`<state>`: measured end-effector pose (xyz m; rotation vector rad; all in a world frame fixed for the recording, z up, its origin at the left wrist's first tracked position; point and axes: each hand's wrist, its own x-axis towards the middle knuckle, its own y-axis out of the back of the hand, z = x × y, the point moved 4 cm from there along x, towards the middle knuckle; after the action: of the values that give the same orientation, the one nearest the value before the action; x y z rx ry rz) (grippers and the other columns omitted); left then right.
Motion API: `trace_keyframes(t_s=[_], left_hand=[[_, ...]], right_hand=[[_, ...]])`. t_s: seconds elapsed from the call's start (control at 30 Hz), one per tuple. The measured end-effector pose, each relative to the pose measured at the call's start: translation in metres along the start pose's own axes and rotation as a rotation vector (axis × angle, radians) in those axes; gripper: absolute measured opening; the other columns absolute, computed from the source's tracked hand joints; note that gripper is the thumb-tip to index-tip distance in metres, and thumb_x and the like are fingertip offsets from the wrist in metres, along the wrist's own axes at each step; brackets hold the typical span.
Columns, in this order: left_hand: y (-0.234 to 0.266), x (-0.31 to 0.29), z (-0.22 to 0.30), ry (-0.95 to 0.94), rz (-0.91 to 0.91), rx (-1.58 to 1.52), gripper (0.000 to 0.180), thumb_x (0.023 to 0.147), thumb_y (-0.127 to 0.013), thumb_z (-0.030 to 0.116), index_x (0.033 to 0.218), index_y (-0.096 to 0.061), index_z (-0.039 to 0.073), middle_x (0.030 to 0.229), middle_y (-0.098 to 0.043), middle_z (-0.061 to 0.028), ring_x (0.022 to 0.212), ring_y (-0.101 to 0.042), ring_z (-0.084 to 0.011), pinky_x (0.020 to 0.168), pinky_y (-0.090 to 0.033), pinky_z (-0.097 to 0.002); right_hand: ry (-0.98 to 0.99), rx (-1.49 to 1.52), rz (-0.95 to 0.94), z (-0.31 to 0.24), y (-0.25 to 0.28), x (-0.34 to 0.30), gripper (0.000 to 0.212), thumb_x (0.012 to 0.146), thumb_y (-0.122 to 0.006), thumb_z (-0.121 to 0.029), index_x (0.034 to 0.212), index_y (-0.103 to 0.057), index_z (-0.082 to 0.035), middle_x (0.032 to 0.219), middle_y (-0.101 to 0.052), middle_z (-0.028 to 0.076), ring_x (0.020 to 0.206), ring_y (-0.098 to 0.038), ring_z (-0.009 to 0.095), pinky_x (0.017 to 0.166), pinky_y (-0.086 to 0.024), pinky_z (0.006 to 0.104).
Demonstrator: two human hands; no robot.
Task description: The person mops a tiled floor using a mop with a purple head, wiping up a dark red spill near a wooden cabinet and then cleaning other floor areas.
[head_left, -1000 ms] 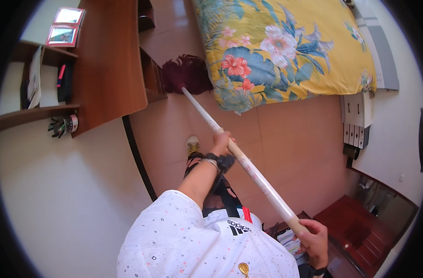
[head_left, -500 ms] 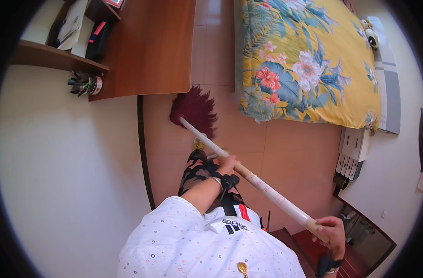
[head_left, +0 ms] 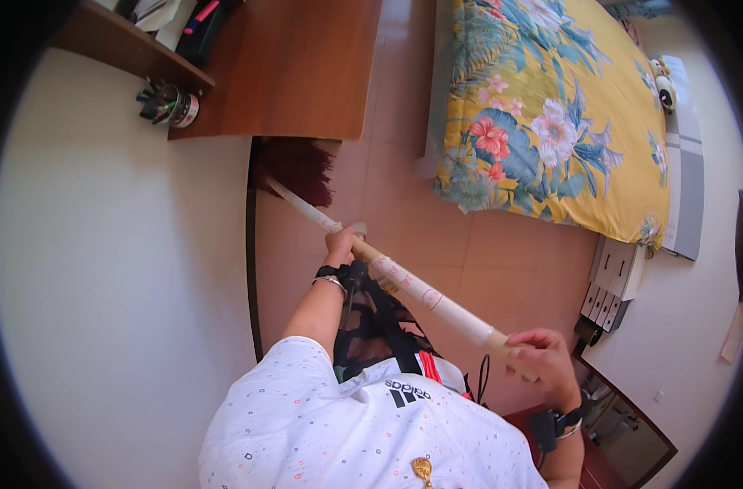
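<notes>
A broom with a long pale, pink-marked handle [head_left: 428, 295] slants across in front of me. Its dark maroon bristle head [head_left: 300, 169] lies on the floor at the far left, against the dark skirting and partly beneath the desk's edge. My left hand [head_left: 341, 241] is wrapped round the lower middle of the handle. Near the handle's top end, on the right, my right hand [head_left: 542, 359] grips it with the fingers curled over.
A brown wooden desk [head_left: 298, 73] stands at the far left, with a pen holder [head_left: 169, 106] at its corner. To the right is a bed with a yellow floral cover [head_left: 542, 130]. White box files [head_left: 604, 306] stand by the right wall. Tiled floor [head_left: 420, 179] runs between.
The broom head has swept left to the skirting. Both hands have moved left with the handle, the left one also farther away. The view has shifted slightly.
</notes>
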<state>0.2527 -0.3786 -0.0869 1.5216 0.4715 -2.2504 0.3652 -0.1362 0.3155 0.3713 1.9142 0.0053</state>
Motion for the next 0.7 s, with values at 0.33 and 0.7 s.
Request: trace_keyframes(t_s=[0.33, 0.7], left_hand=[[0.029, -0.067, -0.104, 0.151, -0.035, -0.167, 0.030, 0.073, -0.054, 0.007, 0.097, -0.038, -0.001, 0.078, -0.050, -0.0117, 0.059, -0.055, -0.0227, 0.054, -0.049, -0.0369], [0.040, -0.107, -0.237, 0.248, 0.059, 0.016, 0.020, 0.074, -0.051, 0.005, 0.088, -0.037, 0.010, 0.066, -0.048, -0.0074, 0.056, -0.050, -0.0221, 0.052, -0.046, -0.0371]], right_hand=[[0.157, -0.400, -0.123, 0.000, 0.060, -0.022, 0.020, 0.068, -0.057, 0.004, 0.088, -0.060, 0.005, 0.075, -0.061, 0.011, 0.055, -0.060, 0.017, 0.051, -0.048, 0.0238], [0.606, -1.078, 0.140, 0.153, 0.132, -0.091, 0.038, 0.061, -0.062, -0.010, 0.099, -0.061, -0.011, 0.073, -0.059, 0.014, 0.065, -0.057, 0.031, 0.059, -0.047, 0.0367]])
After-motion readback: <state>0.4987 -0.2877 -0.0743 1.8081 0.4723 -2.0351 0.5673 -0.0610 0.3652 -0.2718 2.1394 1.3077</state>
